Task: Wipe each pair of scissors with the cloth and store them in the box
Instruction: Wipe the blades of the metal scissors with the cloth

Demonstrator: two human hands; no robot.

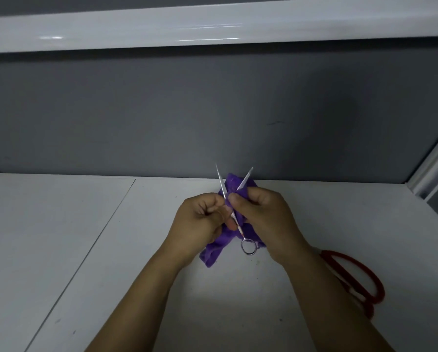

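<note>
So, left hand (202, 219) pinches the open silver scissors (239, 227), right hand (263, 219) grips the purple cloth (213, 255) against a blade; red scissors (379, 285) lie right of that wrist.

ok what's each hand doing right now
Left hand: grips the silver scissors.
Right hand: pinches the purple cloth round a blade.

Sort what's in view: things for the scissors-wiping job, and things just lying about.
Job: silver scissors, gripped by left hand; purple cloth, pinched by right hand; red-handled scissors on the white table.
Just there: grey back panel, white ledge.
</note>
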